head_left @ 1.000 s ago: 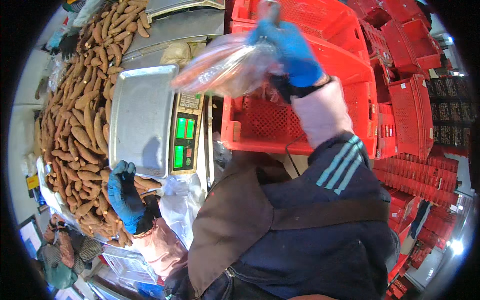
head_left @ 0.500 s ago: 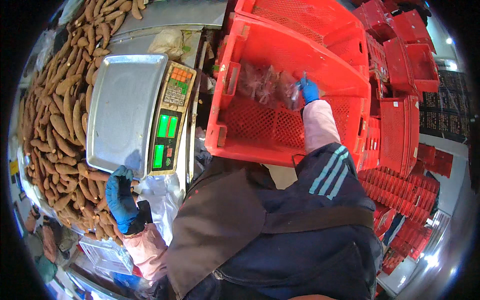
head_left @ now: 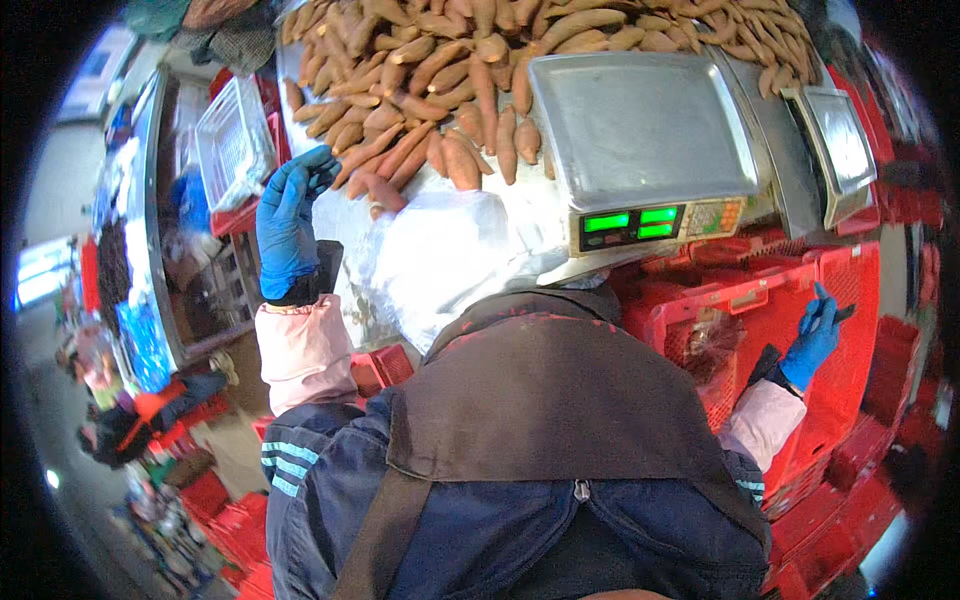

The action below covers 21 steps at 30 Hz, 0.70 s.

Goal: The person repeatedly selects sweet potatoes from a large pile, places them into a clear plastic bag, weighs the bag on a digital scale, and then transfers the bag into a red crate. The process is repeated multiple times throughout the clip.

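Observation:
My left hand (head_left: pixel 292 215), in a blue glove, is raised at the left side of the heaped sweet potatoes (head_left: pixel 460 80), fingers curled; what they hold, if anything, I cannot make out. It is beside the pale plastic bags (head_left: pixel 430 260) on the worktop. A digital scale with a bare metal pan (head_left: pixel 650 130) stands to the right of the bags. My right hand (head_left: pixel 812 340), also gloved, is over a red crate (head_left: pixel 840 400) at the right, fingers round a slim dark object (head_left: pixel 842 313) I cannot identify. A bagged bundle (head_left: pixel 705 345) lies inside the crate.
A second metal scale (head_left: pixel 830 150) is at the right. On the left are a white basket (head_left: pixel 230 140), a metal-edged bench (head_left: pixel 165 250), a person in dark and orange clothing (head_left: pixel 150 420) and stacked red crates (head_left: pixel 230 520). Dark cloth (head_left: pixel 225 35) lies at the top left.
The view has swung round, bringing the potatoes to the top. A second ago my right hand carried a filled bag; it went down into the crate and has since let it go.

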Tool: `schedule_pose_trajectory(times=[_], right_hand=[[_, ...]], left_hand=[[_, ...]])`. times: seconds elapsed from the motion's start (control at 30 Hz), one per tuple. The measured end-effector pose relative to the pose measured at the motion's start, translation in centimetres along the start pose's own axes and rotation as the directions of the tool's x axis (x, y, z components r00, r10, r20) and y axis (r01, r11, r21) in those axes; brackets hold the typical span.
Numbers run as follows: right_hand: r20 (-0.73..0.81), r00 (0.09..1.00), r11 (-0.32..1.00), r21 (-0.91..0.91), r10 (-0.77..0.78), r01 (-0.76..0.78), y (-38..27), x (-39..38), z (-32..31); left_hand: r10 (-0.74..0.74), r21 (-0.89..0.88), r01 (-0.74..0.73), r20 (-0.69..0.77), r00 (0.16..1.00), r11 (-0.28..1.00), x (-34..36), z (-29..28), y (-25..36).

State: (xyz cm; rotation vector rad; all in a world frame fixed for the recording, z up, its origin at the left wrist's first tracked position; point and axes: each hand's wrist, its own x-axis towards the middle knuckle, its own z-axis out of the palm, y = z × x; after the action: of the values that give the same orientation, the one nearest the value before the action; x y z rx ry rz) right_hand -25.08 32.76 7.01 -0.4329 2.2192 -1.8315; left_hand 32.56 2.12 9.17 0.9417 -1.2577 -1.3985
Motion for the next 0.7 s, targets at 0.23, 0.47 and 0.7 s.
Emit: schedule_pose_trajectory(times=[0.23,0.47,0.7], right_hand=[[0.685,0.719,0.955,-0.116,-0.121,0.272,-10.1,-2.9,19.9],[0.995,-0.077,0.794,0.096,-0.061,0.600,-0.5,-21.0,37.0],[0.990,-0.045,0.865,-0.097,0.137,0.493,6.0,-23.0,36.9]], left_hand=[[-0.209,0.213,0.229,-0.113,0.971,0.950,-8.5,-4.0,-8.2],[-0.223,0.146,0.257,-0.215,0.951,0.955,-12.3,-2.4,-12.0],[-0.281,0.128,0.314,-0.224,0.933,0.941,-13.1,-4.7,-11.3]])
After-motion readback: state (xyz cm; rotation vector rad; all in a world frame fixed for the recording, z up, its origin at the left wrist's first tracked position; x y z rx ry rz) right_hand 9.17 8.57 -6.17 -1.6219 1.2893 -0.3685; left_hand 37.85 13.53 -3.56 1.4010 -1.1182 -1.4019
